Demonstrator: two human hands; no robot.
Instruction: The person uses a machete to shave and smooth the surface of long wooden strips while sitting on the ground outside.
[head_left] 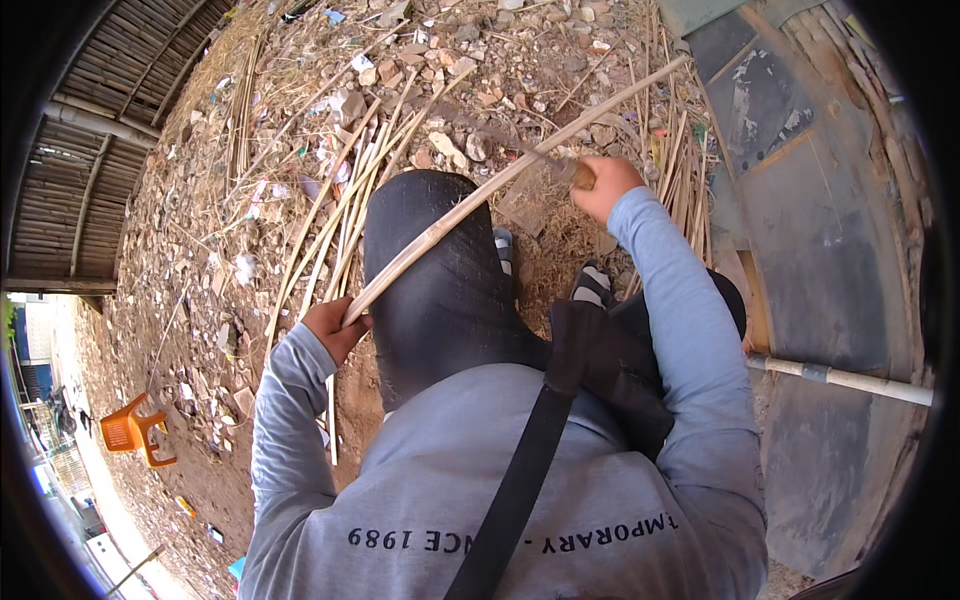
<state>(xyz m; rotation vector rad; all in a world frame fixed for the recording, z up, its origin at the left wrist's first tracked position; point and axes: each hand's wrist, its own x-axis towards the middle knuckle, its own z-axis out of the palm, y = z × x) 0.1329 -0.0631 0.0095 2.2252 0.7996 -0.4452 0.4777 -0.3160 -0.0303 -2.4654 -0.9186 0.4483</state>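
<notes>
Head feed, from my end: left hand (338, 328) is clamped on the near end of a long pale bamboo strip (470, 204). Strip lies diagonally over the raised left thigh (425, 290) in dark trousers; far end points up and right, out over the rubble. Right hand (608, 185) has its fingers closed round the tan handle of a knife (582, 175). Blade is motion-blurred and points left toward the strip; I can't tell whether it touches.

Around it: I see one loose pile of strips (358, 175) beyond the left thigh and a second bundle (685, 185) right of the right hand. Dark panels (810, 250) line the right side, with a pale pole (850, 381) lying across them. Orange chair (120, 432) sits well apart, far left, on littered ground (195, 335).
</notes>
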